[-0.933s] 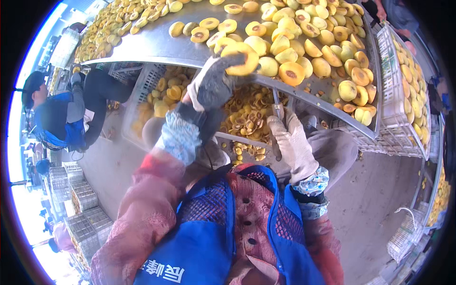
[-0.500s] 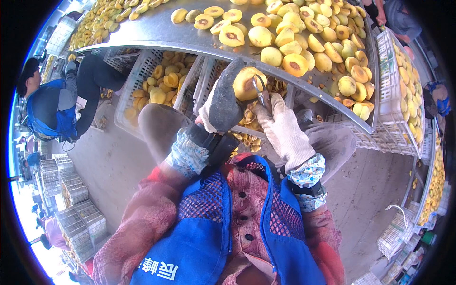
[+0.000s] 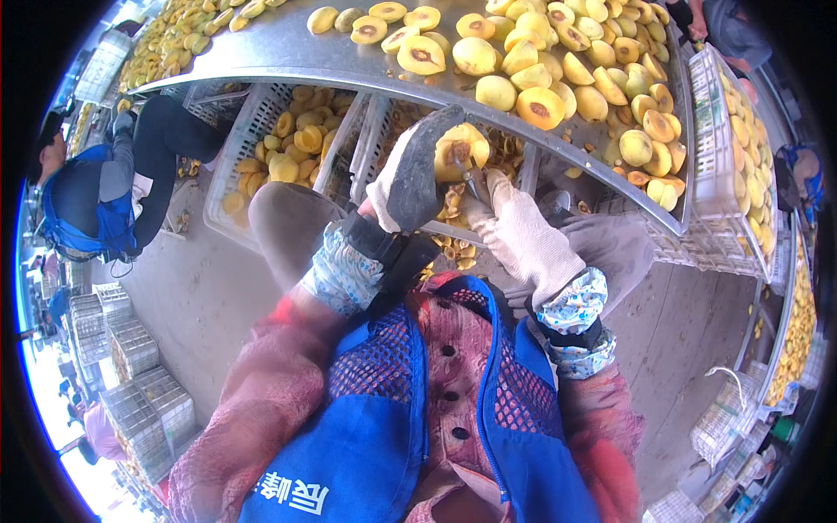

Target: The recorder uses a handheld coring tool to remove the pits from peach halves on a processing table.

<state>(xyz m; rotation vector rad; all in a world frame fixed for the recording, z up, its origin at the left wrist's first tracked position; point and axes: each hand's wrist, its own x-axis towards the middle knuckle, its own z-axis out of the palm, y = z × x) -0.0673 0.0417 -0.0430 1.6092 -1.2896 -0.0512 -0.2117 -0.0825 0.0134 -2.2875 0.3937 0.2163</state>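
My left hand (image 3: pixel 410 179), in a white glove with a dark grey coated side, is closed around a yellow peach half (image 3: pixel 471 146). The peach's cut face is turned up and shows a brown centre. In my right hand (image 3: pixel 527 235), in a cream knit glove, is a pitting tool (image 3: pixel 475 183) with a metal shaft. Its tip presses into the peach near the brown centre, and its looped end is mostly hidden there. Both hands are just off the metal table's near edge, above a crate (image 3: pixel 362 157) of fruit scraps.
Peach halves (image 3: pixel 540 106) lie heaped on the metal table (image 3: pixel 288 44). A crate of peach halves (image 3: pixel 218 187) stands under the table at left, and a full white crate (image 3: pixel 711 166) at right. A co-worker (image 3: pixel 96 192) sits at far left. Stacked crates (image 3: pixel 148 405) stand on the floor.
The tool's metal loop, visible over the peach half before, has sunk into its flesh. The peach's face has tilted, baring the brown centre. My left hand keeps its hold.
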